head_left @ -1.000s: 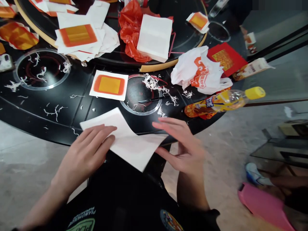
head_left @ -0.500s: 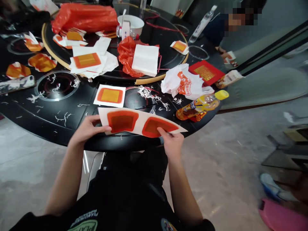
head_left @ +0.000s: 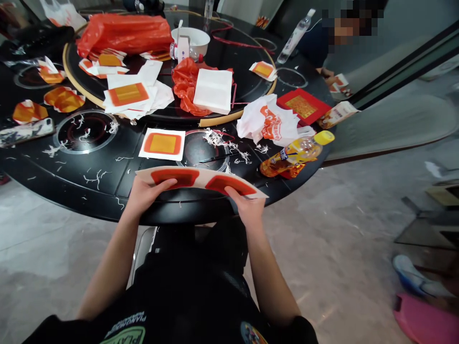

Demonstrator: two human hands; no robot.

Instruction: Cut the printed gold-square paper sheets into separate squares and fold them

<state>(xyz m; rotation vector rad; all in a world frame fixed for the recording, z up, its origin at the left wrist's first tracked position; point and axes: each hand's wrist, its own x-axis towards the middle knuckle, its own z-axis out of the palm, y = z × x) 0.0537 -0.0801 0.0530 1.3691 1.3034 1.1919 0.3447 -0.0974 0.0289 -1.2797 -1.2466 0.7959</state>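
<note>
Held between both hands is a strip of joss paper [head_left: 202, 177], white with two orange-red squares, bowed upward in the middle over the table's front edge. My left hand [head_left: 145, 192] grips its left end, thumb on the left square and fingers hidden beneath. At the other end my right hand [head_left: 248, 206] pinches it, thumb on the right square. Just beyond lies a single square sheet of joss paper [head_left: 162, 144] with a gold centre, flat on the black table [head_left: 107, 191]. A thin dark tool [head_left: 217, 158] rests to its right among white paper shreds [head_left: 215, 137].
Beyond are a stack of joss paper [head_left: 129, 95], a white paper pad [head_left: 214, 91] and a red plastic bag [head_left: 124, 36]. A drink bottle [head_left: 292, 155] and white plastic bag [head_left: 263, 119] lie at right. Folded papers [head_left: 29, 111] and a phone [head_left: 27, 131] lie left. Another person sits at far right.
My left hand has slid inward, its thumb now on the left square. The strip has gone from nearly flat to an arch and tilted further away from me.
</note>
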